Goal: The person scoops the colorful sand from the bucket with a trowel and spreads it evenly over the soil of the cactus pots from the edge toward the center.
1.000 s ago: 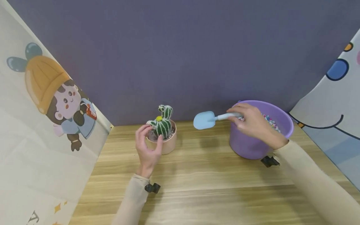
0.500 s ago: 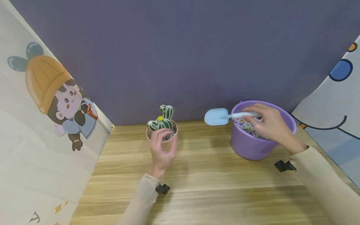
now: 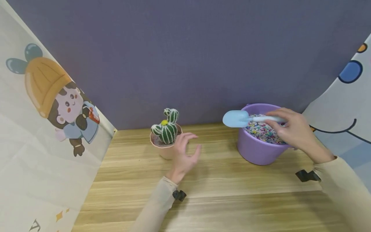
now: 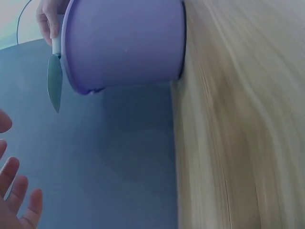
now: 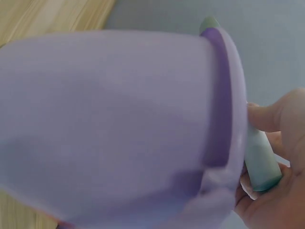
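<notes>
Left hand (image 3: 184, 158) moved rightward past potted cactus (image 3: 168, 133), fingers loose, holding nothing; cactus now unheld. Right hand (image 3: 297, 130), gripping blue trowel (image 3: 237, 119), shifted right over purple bucket (image 3: 258, 154) of beads (image 3: 262, 132).

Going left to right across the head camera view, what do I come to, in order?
Cartoon figure in an orange hat, potted cactus, left hand, blade of the light blue scoop, purple bucket, right hand, blue circle on the right-hand wall.
</notes>
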Available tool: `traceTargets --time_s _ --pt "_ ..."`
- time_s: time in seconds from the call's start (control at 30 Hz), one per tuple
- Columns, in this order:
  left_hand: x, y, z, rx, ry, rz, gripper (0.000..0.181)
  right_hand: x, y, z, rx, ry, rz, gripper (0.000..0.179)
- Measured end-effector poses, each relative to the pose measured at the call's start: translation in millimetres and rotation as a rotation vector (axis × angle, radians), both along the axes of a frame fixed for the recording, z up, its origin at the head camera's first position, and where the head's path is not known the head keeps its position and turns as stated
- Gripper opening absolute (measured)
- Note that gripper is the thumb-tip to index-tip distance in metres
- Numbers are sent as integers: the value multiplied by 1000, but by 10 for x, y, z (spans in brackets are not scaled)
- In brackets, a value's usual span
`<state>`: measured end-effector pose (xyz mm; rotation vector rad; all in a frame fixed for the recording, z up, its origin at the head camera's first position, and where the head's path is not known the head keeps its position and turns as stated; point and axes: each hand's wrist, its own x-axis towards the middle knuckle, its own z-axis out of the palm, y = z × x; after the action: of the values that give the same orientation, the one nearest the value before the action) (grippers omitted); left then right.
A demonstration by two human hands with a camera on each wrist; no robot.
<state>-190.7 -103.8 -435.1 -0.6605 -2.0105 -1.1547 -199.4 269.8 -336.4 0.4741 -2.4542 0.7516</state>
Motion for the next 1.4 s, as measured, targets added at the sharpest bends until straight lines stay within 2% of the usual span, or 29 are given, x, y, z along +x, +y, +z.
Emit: traceTargets --time_s 0.1,0.53,0.73,0.83,1.03,1.23,1.4 --pt "12 114 7 -20 -81 -19 33 19 103 -1 -8 -10 -17 26" --pt "-15 563 66 -94 -328 -121 42 123 444 -44 -21 -29 -89 22" --pt "-24 729 108 -153 -433 -137 51 174 608 -69 -18 -63 -112 21" --pt "-33 826 142 -166 -453 -144 54 194 689 -78 31 -41 -116 20" --pt "-44 1073 204 -206 -446 -162 58 229 835 -46 119 -10 -145 18" --pt "-61 1230 235 -247 -472 -161 67 280 978 -1 151 -34 -171 22" --pt "-99 1295 257 -241 -459 -155 70 293 1076 55 180 -66 -202 23"
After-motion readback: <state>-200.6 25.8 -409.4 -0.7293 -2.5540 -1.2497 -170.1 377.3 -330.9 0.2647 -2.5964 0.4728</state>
